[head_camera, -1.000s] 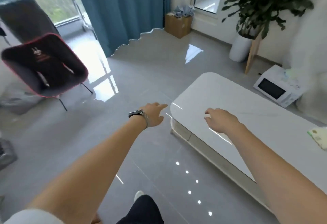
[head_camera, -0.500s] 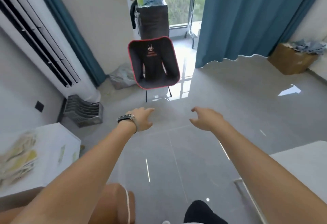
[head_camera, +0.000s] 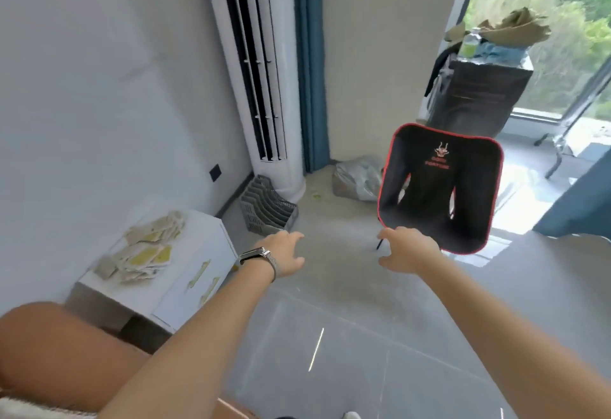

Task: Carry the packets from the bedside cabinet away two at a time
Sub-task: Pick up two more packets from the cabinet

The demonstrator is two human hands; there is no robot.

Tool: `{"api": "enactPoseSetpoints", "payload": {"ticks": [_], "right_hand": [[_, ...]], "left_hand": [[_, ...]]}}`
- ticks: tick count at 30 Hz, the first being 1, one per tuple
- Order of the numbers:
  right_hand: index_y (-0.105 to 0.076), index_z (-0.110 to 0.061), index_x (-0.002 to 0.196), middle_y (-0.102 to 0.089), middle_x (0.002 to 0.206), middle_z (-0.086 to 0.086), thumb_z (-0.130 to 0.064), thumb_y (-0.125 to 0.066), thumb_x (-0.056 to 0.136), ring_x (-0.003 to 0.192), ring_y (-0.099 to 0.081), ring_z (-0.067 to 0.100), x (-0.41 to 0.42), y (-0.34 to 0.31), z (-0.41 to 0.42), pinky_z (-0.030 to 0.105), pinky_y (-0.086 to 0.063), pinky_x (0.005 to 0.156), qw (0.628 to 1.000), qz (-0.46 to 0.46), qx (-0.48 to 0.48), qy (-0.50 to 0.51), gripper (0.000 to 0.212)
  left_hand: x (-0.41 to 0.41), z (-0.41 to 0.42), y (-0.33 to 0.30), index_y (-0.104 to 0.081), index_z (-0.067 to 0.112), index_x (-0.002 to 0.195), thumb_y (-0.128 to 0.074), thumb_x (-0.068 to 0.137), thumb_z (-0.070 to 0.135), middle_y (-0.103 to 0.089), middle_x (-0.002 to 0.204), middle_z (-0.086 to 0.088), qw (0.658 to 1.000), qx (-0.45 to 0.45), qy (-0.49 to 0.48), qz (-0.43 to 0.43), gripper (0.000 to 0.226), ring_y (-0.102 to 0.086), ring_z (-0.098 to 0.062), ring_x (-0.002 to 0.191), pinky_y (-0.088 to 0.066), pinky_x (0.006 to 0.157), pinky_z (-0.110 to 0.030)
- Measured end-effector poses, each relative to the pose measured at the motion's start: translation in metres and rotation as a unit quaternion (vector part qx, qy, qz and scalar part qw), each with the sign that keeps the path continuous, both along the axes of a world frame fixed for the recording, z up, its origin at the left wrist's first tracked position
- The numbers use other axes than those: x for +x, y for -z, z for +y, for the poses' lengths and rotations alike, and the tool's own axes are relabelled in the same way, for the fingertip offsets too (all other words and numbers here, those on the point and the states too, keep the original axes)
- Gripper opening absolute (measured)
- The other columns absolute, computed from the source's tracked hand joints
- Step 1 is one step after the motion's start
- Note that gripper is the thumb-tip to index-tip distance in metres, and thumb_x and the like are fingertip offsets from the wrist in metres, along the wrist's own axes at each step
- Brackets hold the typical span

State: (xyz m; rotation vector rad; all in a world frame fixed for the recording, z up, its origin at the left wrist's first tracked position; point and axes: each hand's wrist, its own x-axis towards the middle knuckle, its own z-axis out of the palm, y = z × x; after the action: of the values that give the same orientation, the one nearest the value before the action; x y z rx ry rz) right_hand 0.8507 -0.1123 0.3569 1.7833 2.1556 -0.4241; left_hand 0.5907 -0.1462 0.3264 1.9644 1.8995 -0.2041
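A loose pile of several beige and yellow packets (head_camera: 142, 250) lies on top of the white bedside cabinet (head_camera: 195, 273) at the lower left, against the wall. My left hand (head_camera: 286, 253), with a watch on its wrist, is stretched out over the floor to the right of the cabinet, fingers apart and holding nothing. Further right, my right hand (head_camera: 408, 250) is also out in front of me, empty with fingers spread. Both hands are well clear of the packets.
A black folding chair with red trim (head_camera: 439, 187) stands just beyond my right hand. A tall white air conditioner (head_camera: 261, 71) and a grey file rack (head_camera: 267, 210) stand behind the cabinet. A brown cushion edge (head_camera: 62, 352) is at the lower left. Grey tiled floor lies ahead.
My view has swung left, away from the white table, and the bedside cabinet with its packets has come closer and clearer. Both hands stay empty and outstretched.
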Motion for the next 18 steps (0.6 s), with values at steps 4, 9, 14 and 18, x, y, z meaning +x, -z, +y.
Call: {"api": "enactPoseSetpoints", "payload": {"ticks": [4,9,14,18], "right_hand": [[-0.037,-0.035,0.144,-0.048,0.138,-0.001,-0.043,-0.057,0.088,0.131,-0.042,0.025,-0.074,-0.001,0.076,0.039,-0.040,0.101,0.992,-0.033,0.005,-0.123,0.061],[-0.038,-0.029,0.141,-0.052,0.133,0.003,-0.037,-0.055,0.089,0.125,-0.047,0.027,-0.206,0.021,0.130,0.039,-0.044,0.092,0.966,-0.024,-0.028,-0.255,0.056],[-0.032,-0.027,0.146,-0.051,0.132,0.003,-0.036,-0.054,0.091,0.123,-0.048,0.028,-0.335,0.041,0.164,0.039,-0.044,0.091,0.943,0.000,-0.030,-0.331,0.060],[-0.031,-0.028,0.147,-0.052,0.135,0.003,-0.028,-0.051,0.091,0.125,-0.046,0.028,-0.414,0.053,0.187,0.038,-0.043,0.091,0.934,0.020,-0.046,-0.355,0.059]], "left_hand": [[-0.059,0.015,-0.002,-0.034,0.033,0.146,-0.051,0.088,0.043,-0.046,0.141,-0.003,0.995,-0.006,-0.100,-0.011,0.061,-0.053,-0.027,0.121,-0.049,0.094,-0.042],[-0.161,0.015,0.010,-0.031,0.033,0.148,-0.051,0.091,0.045,-0.037,0.149,-0.002,0.974,-0.038,-0.222,0.001,0.062,-0.050,-0.027,0.127,-0.046,0.098,-0.040],[-0.264,0.018,0.025,-0.024,0.030,0.151,-0.046,0.094,0.046,-0.029,0.155,-0.003,0.954,-0.070,-0.292,0.011,0.063,-0.045,-0.026,0.131,-0.047,0.098,-0.041],[-0.326,0.021,0.035,-0.023,0.031,0.151,-0.044,0.095,0.045,-0.033,0.152,-0.002,0.940,-0.094,-0.329,0.013,0.062,-0.048,-0.025,0.129,-0.048,0.097,-0.041]]}}
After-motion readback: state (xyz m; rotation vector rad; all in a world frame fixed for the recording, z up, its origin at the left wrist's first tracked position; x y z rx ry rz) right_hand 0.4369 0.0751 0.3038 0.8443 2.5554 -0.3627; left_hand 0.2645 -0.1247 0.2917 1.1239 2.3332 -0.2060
